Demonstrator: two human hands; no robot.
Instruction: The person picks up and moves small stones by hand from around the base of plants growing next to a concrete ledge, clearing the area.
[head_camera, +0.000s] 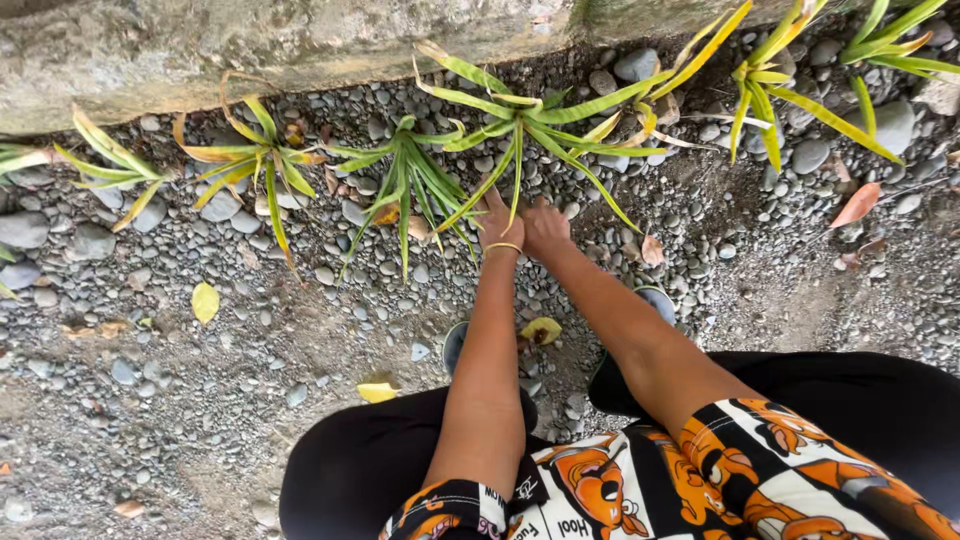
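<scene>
Both my arms reach down to the gravel at the foot of a green and yellow spiky plant (520, 118) that grows by a concrete wall. My left hand (497, 222), with a thin bracelet at the wrist, rests on the pebbles with its fingers spread, and one long leaf hangs over it. My right hand (545, 228) lies right beside it with its fingers curled down into the pebbles (600, 215). Whether the right hand grips anything is hidden by the stones and leaves.
A row of similar spiky plants (405, 165) lines the concrete wall (250, 50) along the top. Grey pebbles and sandy soil cover the ground, with yellow fallen leaves (204, 301) scattered about. My shoes (455, 345) and dark trousers show below.
</scene>
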